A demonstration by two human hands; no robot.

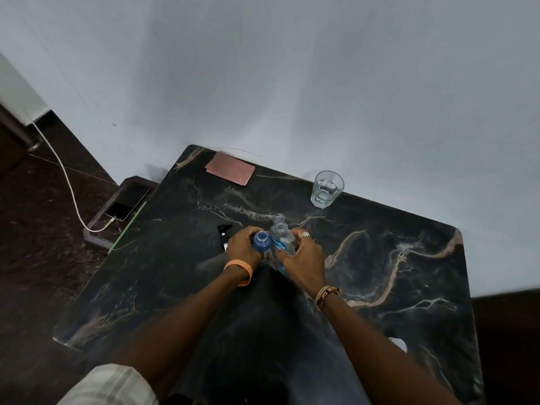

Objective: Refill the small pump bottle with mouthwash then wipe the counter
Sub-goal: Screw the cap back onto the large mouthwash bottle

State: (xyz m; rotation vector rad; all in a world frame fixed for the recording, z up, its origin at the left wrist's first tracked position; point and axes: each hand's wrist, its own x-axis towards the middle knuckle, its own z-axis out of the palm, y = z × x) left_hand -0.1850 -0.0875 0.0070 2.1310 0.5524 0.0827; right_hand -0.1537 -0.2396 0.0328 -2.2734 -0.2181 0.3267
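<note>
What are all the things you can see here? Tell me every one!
Small blue open-topped bottle: one, blue, mid-table.
Clear plastic bottle with blue label: one, clear, beside the blue bottle.
Black pump head: one, black, lying left of bottles.
Clear glass tumbler: one, clear liquid inside, back right.
Flat pink rectangle: one, pink, back edge.
Dark phone on white cable: one, dark, off the table's left.
Dark marble table: one, black, pale veins.
Left hand: one, orange wristband, grips blue bottle.
Right hand: one, ring, holds clear bottle.

Setting: domestic room, probably a home. Evidence: dark marble-patterned tabletop (409, 258) against plain pale wall (292, 83); drinking glass (326, 188) of water; phone (128, 204) on white charging cable (67, 176) on a low ledge; dark tiled floor (43, 229).
</note>
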